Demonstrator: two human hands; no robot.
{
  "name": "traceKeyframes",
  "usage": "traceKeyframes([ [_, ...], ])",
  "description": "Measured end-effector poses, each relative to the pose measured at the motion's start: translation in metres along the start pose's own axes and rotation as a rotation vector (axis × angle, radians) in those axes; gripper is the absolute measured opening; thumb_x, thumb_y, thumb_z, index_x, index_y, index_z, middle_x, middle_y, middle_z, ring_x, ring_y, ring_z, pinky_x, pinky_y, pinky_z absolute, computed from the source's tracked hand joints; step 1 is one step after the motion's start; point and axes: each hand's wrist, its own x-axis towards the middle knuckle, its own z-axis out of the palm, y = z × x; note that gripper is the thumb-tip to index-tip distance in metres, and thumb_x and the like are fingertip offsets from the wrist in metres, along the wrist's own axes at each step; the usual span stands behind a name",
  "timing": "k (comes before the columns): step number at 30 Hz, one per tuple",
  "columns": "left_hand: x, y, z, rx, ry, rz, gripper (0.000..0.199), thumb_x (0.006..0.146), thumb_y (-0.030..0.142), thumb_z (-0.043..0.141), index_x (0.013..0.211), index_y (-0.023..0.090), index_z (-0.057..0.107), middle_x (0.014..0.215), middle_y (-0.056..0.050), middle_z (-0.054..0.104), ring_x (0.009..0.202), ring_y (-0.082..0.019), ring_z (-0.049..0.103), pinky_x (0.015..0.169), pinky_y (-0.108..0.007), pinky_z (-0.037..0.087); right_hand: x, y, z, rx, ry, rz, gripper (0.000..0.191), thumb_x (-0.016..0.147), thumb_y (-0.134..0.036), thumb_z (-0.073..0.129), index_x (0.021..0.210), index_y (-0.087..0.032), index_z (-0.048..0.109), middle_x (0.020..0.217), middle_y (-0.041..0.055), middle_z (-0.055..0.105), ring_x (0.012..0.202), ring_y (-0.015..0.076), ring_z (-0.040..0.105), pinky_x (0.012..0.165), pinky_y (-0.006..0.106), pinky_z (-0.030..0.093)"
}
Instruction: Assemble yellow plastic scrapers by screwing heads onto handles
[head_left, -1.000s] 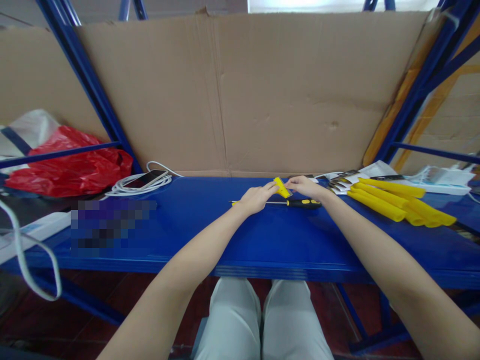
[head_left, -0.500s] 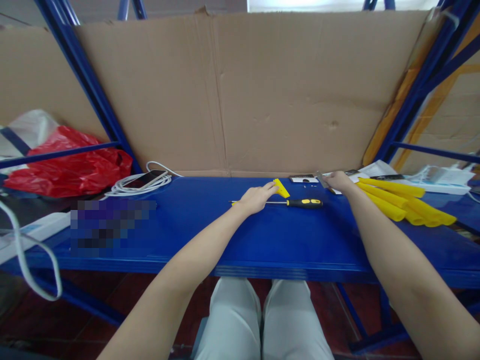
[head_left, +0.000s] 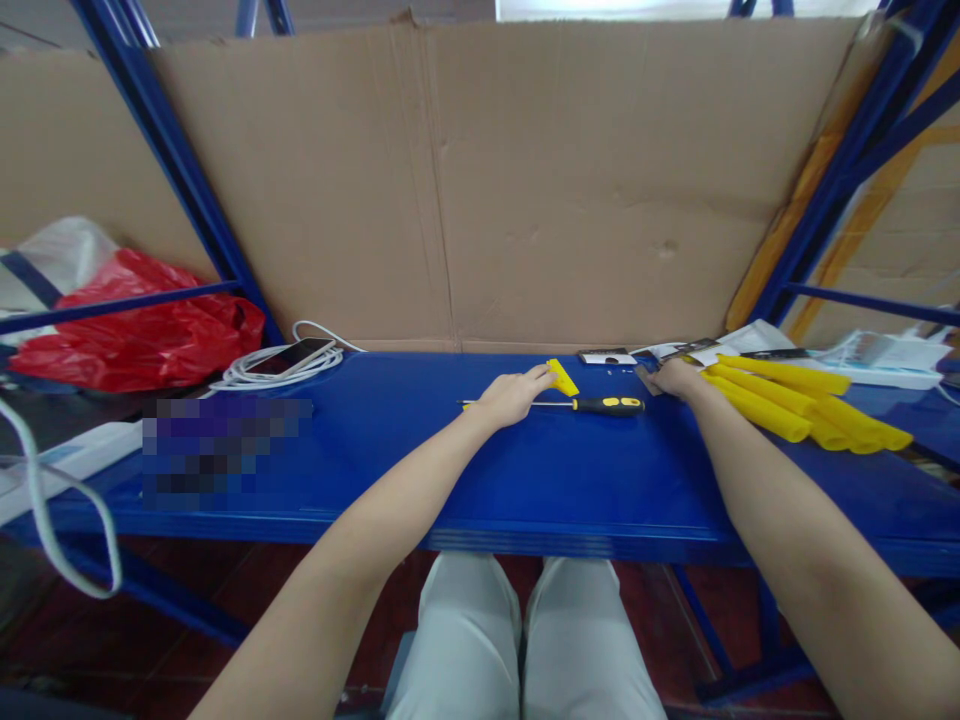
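My left hand [head_left: 511,398] is closed, its fingertips pinching a small yellow plastic piece [head_left: 562,378] just above the blue table. Beneath that hand lies a screwdriver [head_left: 611,406] with a black and yellow handle; part of its shaft is hidden. At the right, my right hand [head_left: 675,378] is low at the tabletop, with its fingers closed on a thin, flat greyish piece [head_left: 646,380] whose kind I cannot make out. A few tiny bits [head_left: 616,372] lie on the table between the hands, in front of a small black and white packet [head_left: 607,357].
Several yellow tubes [head_left: 810,405] lie right of my right hand, by a white power strip [head_left: 885,372]. On the left are a phone [head_left: 292,357] on a coiled white cable [head_left: 240,378] and a red plastic bag [head_left: 150,325]. Cardboard [head_left: 525,190] stands along the back.
My right hand has moved slightly down and toward me with the flat piece, now lower at the tabletop. My left hand and the yellow piece have stayed nearly still.
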Motion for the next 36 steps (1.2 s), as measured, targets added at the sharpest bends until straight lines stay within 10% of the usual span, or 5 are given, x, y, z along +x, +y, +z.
traceKeyframes([
  [21, 0.0, 0.0, -0.002, -0.021, -0.008, 0.008, 0.05, 0.092, 0.009, 0.038, 0.139, 0.025, 0.042, 0.149, -0.007, 0.042, 0.102, -0.02, 0.066, 0.081, -0.033, 0.055, -0.023, -0.019, -0.014, -0.075, 0.028, -0.044, 0.038, 0.091, -0.026, 0.045, 0.113, -0.003, 0.067, 0.115, 0.0276, 0.065, 0.111, 0.0347, 0.063, 0.087, 0.04, 0.049],
  [31, 0.0, 0.0, -0.003, -0.06, 0.005, -0.001, 0.047, 0.09, 0.008, 0.038, 0.135, 0.022, 0.042, 0.148, -0.008, 0.044, 0.112, -0.02, 0.063, 0.087, -0.032, 0.053, -0.035, -0.072, -0.005, 0.182, 0.288, -0.905, 0.036, 0.085, -0.017, 0.05, 0.117, -0.017, 0.066, 0.12, 0.012, 0.067, 0.113, 0.0237, 0.062, 0.098, 0.039, 0.047],
  [36, 0.0, 0.001, -0.004, -0.071, 0.025, 0.021, 0.049, 0.091, 0.007, 0.036, 0.137, 0.023, 0.042, 0.148, -0.006, 0.044, 0.112, -0.019, 0.062, 0.088, -0.031, 0.054, -0.049, -0.092, -0.001, 0.1, 0.186, -1.017, 0.05, 0.081, -0.011, 0.053, 0.13, -0.018, 0.061, 0.136, 0.0124, 0.058, 0.127, 0.026, 0.052, 0.106, 0.044, 0.041],
])
